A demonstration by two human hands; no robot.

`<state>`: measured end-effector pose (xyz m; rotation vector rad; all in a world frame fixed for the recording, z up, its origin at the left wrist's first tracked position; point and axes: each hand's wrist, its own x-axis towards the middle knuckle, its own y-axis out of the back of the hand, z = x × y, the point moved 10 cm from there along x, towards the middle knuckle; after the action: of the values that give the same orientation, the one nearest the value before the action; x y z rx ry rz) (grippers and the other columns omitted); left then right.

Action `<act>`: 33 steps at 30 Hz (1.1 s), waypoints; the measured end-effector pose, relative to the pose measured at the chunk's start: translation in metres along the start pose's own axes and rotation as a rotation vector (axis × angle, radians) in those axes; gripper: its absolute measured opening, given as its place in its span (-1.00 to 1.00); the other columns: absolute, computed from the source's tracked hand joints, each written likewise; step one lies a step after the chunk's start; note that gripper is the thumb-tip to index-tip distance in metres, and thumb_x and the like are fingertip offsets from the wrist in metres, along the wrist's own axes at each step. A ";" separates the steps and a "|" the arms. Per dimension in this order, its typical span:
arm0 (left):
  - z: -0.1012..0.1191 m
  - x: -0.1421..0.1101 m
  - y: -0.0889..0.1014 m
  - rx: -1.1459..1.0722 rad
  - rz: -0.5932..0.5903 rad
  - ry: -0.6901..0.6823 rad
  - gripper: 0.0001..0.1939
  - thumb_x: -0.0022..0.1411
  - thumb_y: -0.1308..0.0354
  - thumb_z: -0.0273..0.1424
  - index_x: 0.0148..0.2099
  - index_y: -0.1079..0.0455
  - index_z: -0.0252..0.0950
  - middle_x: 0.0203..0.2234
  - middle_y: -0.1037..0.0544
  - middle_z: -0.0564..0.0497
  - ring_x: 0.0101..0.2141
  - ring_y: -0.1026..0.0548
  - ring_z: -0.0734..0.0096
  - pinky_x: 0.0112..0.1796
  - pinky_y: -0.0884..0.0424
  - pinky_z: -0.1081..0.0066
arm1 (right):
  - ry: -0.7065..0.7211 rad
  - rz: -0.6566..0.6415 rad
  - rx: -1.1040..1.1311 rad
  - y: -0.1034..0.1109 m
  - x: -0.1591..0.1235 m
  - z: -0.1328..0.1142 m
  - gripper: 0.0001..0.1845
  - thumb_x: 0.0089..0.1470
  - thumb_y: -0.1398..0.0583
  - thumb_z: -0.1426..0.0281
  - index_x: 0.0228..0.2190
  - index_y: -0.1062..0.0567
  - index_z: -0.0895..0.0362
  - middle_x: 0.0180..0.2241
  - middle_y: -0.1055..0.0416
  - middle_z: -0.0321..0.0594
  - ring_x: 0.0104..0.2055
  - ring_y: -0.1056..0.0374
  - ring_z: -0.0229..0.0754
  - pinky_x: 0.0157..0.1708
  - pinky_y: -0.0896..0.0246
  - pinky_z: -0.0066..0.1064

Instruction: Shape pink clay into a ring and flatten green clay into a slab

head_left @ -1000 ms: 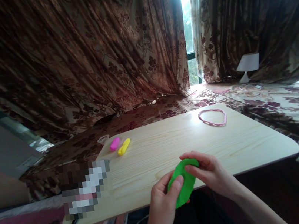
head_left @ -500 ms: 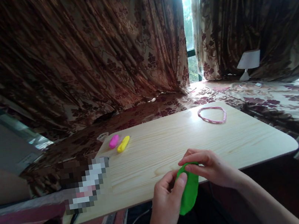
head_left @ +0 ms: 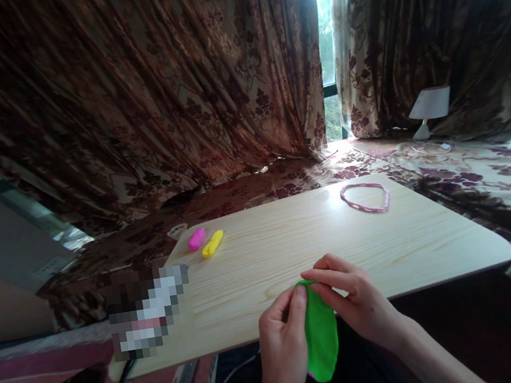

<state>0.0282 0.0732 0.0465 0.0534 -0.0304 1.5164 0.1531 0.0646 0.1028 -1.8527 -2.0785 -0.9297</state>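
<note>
A flattened sheet of green clay (head_left: 322, 338) hangs at the near edge of the light wooden board (head_left: 270, 259). My left hand (head_left: 281, 347) pinches its left upper edge between thumb and fingers. My right hand (head_left: 355, 298) pinches the top edge from the right. Both hands are closed on the clay, which droops down below the board's edge. A small pink spot shows at the clay's lower left tip.
A pink clay lump (head_left: 196, 239) and a yellow clay roll (head_left: 212, 244) lie at the board's far left. A pink clay ring (head_left: 364, 197) lies at the far right. A blurred-out object (head_left: 151, 309) sits at the left edge. Patterned curtains and a white lamp (head_left: 430, 108) stand behind.
The green clay has been turned from a tilted oval to hang more upright and longer. Both hands have shifted slightly down and towards me.
</note>
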 end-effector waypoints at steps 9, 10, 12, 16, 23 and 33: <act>0.006 -0.002 -0.011 0.038 -0.123 0.042 -0.70 0.11 -0.20 -0.32 -0.11 -0.50 -0.30 -0.43 -0.54 0.00 -0.43 -0.43 0.35 -0.42 -0.35 0.50 | -0.063 -0.021 -0.028 0.004 0.004 0.002 -0.78 0.16 -0.11 0.41 -0.20 -0.52 0.08 -0.36 -0.38 -0.21 -0.31 -0.33 -0.22 -0.33 -0.26 -0.40; 0.009 -0.002 -0.012 0.069 -0.150 0.035 -0.73 0.11 -0.19 -0.32 -0.15 -0.51 -0.30 -0.48 -0.51 0.02 -0.45 -0.41 0.37 -0.46 -0.32 0.51 | -0.064 -0.044 -0.027 0.003 0.005 0.001 -0.80 0.16 -0.11 0.41 -0.24 -0.54 0.08 -0.37 -0.39 -0.21 -0.32 -0.33 -0.22 -0.34 -0.26 -0.41; 0.014 -0.001 -0.014 0.124 -0.183 0.006 -0.79 0.13 -0.17 -0.31 -0.26 -0.53 -0.32 -0.53 -0.45 0.03 -0.47 -0.36 0.40 -0.48 -0.28 0.53 | -0.068 -0.081 -0.030 0.001 0.005 0.002 -0.81 0.15 -0.12 0.39 -0.28 -0.55 0.09 -0.38 -0.39 -0.22 -0.34 -0.34 -0.23 -0.36 -0.25 -0.42; 0.017 0.000 -0.013 0.141 -0.196 -0.017 -0.80 0.13 -0.17 -0.31 -0.45 -0.49 -0.32 -0.57 -0.36 0.07 -0.49 -0.29 0.47 -0.48 -0.22 0.56 | -0.088 -0.072 -0.037 0.001 0.004 0.006 -0.79 0.17 -0.11 0.39 -0.24 -0.53 0.10 -0.37 -0.39 -0.22 -0.32 -0.34 -0.23 -0.34 -0.24 -0.41; 0.008 -0.005 -0.016 0.091 -0.212 0.053 -0.75 0.15 -0.15 -0.26 -0.24 -0.52 -0.30 -0.61 -0.40 0.09 -0.58 -0.25 0.51 -0.54 -0.19 0.56 | -0.107 -0.064 -0.017 0.006 0.001 0.008 -0.76 0.20 -0.07 0.35 -0.33 -0.53 0.13 -0.42 -0.38 -0.23 -0.36 -0.33 -0.25 -0.38 -0.22 -0.44; 0.003 -0.004 -0.018 0.056 -0.193 0.073 -0.75 0.14 -0.17 -0.25 -0.25 -0.52 -0.33 -0.56 -0.43 0.07 -0.48 -0.34 0.44 -0.44 -0.28 0.53 | -0.124 0.020 -0.015 0.006 -0.001 0.012 -0.80 0.17 -0.10 0.38 -0.23 -0.50 0.11 -0.33 -0.43 -0.21 -0.30 -0.36 -0.23 -0.31 -0.25 -0.42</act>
<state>0.0458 0.0676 0.0490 0.0443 0.0735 1.3249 0.1616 0.0706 0.0949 -1.9819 -2.1236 -0.8485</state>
